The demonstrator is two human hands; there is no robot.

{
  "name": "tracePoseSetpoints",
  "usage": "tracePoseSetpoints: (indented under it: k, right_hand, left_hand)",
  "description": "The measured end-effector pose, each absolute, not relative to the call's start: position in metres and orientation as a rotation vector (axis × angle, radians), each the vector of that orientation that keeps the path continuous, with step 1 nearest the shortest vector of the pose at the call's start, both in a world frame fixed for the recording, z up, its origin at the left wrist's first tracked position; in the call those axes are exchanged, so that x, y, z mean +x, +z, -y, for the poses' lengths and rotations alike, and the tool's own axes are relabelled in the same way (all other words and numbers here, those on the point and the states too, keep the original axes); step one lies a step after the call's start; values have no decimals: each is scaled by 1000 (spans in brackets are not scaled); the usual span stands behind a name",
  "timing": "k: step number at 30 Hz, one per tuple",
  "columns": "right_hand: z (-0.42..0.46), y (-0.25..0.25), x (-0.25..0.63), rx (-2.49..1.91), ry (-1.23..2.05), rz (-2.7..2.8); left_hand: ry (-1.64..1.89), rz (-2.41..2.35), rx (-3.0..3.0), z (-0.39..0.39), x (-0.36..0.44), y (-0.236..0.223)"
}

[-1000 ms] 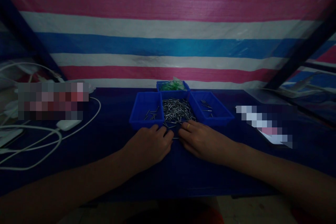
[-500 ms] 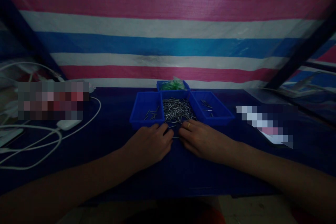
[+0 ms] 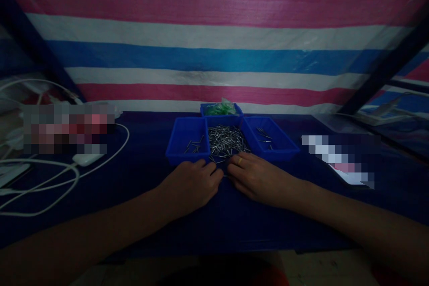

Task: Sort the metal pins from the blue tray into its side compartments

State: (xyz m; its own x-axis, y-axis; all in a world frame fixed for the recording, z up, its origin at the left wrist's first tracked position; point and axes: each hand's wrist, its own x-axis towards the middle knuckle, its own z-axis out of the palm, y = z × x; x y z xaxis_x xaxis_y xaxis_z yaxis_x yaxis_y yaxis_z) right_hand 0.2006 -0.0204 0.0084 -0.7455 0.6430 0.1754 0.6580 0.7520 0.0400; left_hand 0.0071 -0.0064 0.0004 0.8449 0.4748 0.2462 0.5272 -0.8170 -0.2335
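My left hand (image 3: 192,184) is closed, its fingers curled together just in front of the left blue tray (image 3: 171,146). My right hand (image 3: 258,176), wearing a ring, has its fingers bent and pressed together near the front of the middle tray. What either hand holds, if anything, is hidden by the fingers. A thin pale line shows between the two sets of fingertips; I cannot tell whether it is a pin or a tray rim. Beyond them lies a heap of thin metal pins (image 3: 226,140), rivet-like in shape.
The right blue tray (image 3: 284,143) and the left one each hold several loose pins. A rear blue tray (image 3: 221,120) holds a green plastic bag (image 3: 221,108). White cables (image 3: 77,178) lie at left, a blurred-out white item (image 3: 348,177) at right. Striped sheeting (image 3: 214,60) hangs behind.
My left hand has shifted slightly right, so the fingertips of both hands are closer together. My right hand has barely moved. The trays stay in place.
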Motion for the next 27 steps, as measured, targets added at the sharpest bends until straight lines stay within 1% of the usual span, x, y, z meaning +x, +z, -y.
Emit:
tracePoseSetpoints:
  k: [7, 17, 27]
  right_hand:
    - [21, 8, 200, -1025, -154, 2820]
    - [20, 10, 200, -1038, -288, 2813]
    - [20, 5, 200, -1026, -158, 2797]
  left_hand:
    - [-238, 754, -2731, 5, 6, 0]
    - [-249, 779, -2754, 5, 7, 4]
    - [-418, 642, -2747, 6, 8, 8]
